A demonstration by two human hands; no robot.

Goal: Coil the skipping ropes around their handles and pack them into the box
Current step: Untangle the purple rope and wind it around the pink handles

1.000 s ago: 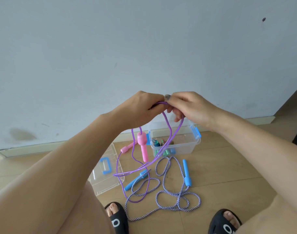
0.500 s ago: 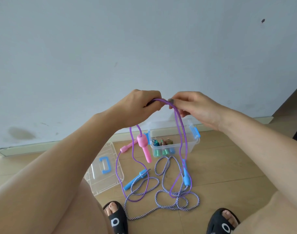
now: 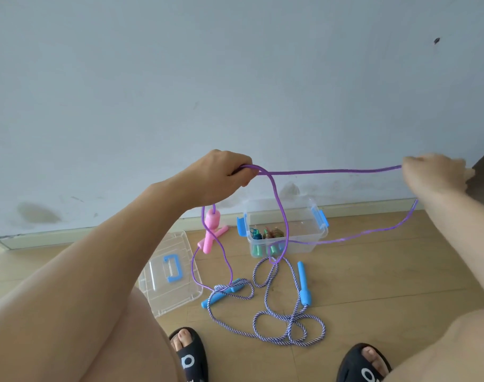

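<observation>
Stretching level between two raised hands, the purple skipping rope (image 3: 329, 171) runs nearly horizontal in front of the wall (image 3: 235, 78), its long axis left to right across the view. The left hand (image 3: 221, 175) grips one end of that span in a closed fist; the right hand (image 3: 433, 172), far out to the side and blurred, appears to pinch the other end, though its fingers cannot be made out clearly. From the left fist a loop drops in front of the clear box (image 3: 284, 230), and one pink handle (image 3: 211, 232) dangles just below that wrist, with the second pink handle (image 3: 221, 232) lying on the floor (image 3: 373, 271) behind it. The handles therefore hang much nearer the left hand, so any winding would likely gather the slack back toward that side. The box, open and holding a few small coloured items, sits against the wall; its lid (image 3: 169, 274) lies on the floor to the left. The striped rope with blue handles (image 3: 287, 323) sprawls uncoiled near the person's sandals (image 3: 189, 357).
</observation>
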